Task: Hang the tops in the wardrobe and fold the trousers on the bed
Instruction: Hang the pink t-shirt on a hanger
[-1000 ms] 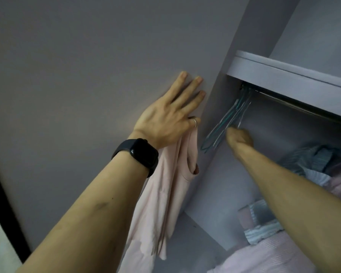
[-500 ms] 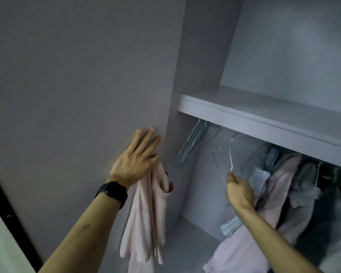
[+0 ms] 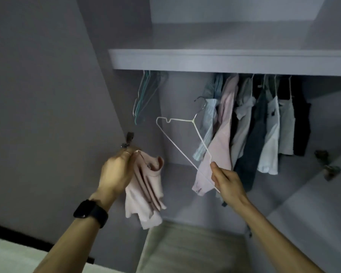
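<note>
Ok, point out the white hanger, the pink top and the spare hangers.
white hanger (image 3: 193,121), head view, the neck where its wires meet.
pink top (image 3: 146,194), head view, the bunched fabric under the collar.
spare hangers (image 3: 144,93), head view, middle of the hanging bunch.

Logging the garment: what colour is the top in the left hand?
Pale pink; the top shows best in the head view.

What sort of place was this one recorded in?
Probably a bedroom, at an open wardrobe: a shelf above a row of hanging clothes, with spare hangers at the left. The left hand holds a pink top, the right hand a white hanger.
</note>
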Demonstrator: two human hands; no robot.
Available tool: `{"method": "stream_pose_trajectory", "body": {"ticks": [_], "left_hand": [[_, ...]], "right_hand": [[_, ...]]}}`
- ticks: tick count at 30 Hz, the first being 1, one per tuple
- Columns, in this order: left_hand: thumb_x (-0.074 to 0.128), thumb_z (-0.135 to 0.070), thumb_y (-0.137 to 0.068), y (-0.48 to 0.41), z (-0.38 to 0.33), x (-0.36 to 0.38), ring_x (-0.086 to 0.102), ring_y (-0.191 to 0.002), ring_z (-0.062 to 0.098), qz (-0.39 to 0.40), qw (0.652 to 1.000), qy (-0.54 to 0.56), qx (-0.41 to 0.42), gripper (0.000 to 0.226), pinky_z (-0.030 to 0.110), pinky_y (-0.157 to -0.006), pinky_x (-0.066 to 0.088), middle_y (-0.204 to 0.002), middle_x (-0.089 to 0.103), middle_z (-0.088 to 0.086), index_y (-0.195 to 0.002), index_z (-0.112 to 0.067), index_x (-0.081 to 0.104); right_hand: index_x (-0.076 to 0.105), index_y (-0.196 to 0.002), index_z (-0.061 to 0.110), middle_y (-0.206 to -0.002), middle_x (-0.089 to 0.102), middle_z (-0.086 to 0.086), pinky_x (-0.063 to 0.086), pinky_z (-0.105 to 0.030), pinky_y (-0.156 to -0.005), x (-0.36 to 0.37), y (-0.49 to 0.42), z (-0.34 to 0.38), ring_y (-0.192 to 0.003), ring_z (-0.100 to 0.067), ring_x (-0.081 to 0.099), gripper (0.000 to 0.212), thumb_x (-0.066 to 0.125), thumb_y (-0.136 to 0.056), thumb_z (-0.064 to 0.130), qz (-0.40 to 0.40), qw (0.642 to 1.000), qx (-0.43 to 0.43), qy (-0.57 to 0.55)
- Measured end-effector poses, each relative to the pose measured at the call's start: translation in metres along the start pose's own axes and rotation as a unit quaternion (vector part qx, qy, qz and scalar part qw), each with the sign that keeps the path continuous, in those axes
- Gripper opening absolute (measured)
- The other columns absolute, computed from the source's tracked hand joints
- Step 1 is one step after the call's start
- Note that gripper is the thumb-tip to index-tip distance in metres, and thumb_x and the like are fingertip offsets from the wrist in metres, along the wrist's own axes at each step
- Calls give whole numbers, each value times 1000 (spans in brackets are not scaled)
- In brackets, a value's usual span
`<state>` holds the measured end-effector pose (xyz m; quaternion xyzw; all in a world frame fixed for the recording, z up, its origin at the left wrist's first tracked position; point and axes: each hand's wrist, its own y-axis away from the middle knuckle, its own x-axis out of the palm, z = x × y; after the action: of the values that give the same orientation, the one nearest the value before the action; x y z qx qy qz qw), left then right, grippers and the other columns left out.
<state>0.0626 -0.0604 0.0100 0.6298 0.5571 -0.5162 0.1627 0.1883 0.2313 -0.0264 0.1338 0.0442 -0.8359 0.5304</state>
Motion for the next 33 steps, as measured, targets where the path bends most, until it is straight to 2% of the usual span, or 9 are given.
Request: {"method": "stream_pose_trajectory", "body": {"ticks": [3, 6, 8, 13, 16, 21, 26, 28, 33], "left_hand": [[52, -27, -104, 21, -11, 28, 69, -88, 35, 57, 997, 43, 41, 57, 41, -73, 56, -105, 74, 4, -155, -42, 30], [48, -31, -104, 25, -19, 43, 58, -62, 28, 136, 988, 55, 45, 77, 40, -62, 50, -71, 61, -5, -151, -62, -6], [44, -34, -106, 22, -21, 49, 58, -66, 26, 157, 984, 51, 66, 69, 40, -66, 51, -72, 54, -9, -153, -59, 0], [49, -30, -106, 4, -31, 59, 63, -116, 27, 158, 980, 66, 101, 45, 36, -96, 53, -130, 66, 1, -150, -36, 44], [47, -26, -107, -3, -42, 63, 64, -115, 30, 188, 968, 19, 164, 38, 44, -91, 55, -132, 63, -3, -144, -31, 54], [49, -21, -106, -5, -62, 72, 65, -113, 27, 207, 965, 26, 159, 29, 38, -94, 53, -132, 64, -4, -131, -25, 62], [69, 9, -83, -6, -81, 70, 66, -84, 39, 140, 951, -58, 270, 44, 44, -65, 60, -112, 70, 6, -121, -13, 70], [72, 13, -76, -4, -92, 69, 65, -79, 38, 130, 932, -79, 329, 49, 43, -58, 58, -107, 71, 6, -119, -10, 71], [70, 10, -81, -2, -111, 71, 64, -87, 38, 160, 920, -85, 347, 51, 45, -67, 59, -113, 70, 6, -127, -11, 68]], "right_hand": [[32, -45, 25, -46, 29, 11, 28, -14, -47, 2, 18, -1, -44, -5, 29, 65, 49, -105, 41, 16, 1000, -14, -21], [32, -45, 27, -45, 29, 8, 29, -15, -47, 2, 32, -3, -43, -8, 30, 61, 46, -101, 49, 41, 998, -32, -41], [33, -46, 26, -45, 30, 6, 30, -16, -48, 3, 38, -6, -43, -8, 29, 59, 46, -99, 49, 60, 996, -30, -59], [55, -49, 13, -41, 40, 12, 33, -12, -51, 0, 58, -26, -42, -2, 40, 62, 46, -94, 55, 62, 998, 0, -33], [59, -48, 14, -42, 40, 10, 35, -20, -53, -9, 66, -36, -43, -6, 41, 65, 49, -96, 57, 37, 997, 14, -69], [64, -50, 21, -43, 41, 6, 39, -18, -50, -26, 73, -50, -44, -8, 43, 61, 46, -96, 58, 25, 997, 13, -76], [68, -109, 43, -79, 70, 5, 51, -16, -68, -48, 63, -58, -74, -3, 67, 13, 62, -98, 39, 75, 997, 15, 21], [67, -112, 31, -96, 76, 10, 53, -16, -77, -50, 52, -52, -90, -8, 72, 17, 68, -95, 31, 93, 994, 35, -39], [68, -109, 12, -89, 76, -6, 56, -28, -61, -65, 10, -12, -69, -17, 69, 46, 74, -82, 49, 34, 935, 166, -311]]}}
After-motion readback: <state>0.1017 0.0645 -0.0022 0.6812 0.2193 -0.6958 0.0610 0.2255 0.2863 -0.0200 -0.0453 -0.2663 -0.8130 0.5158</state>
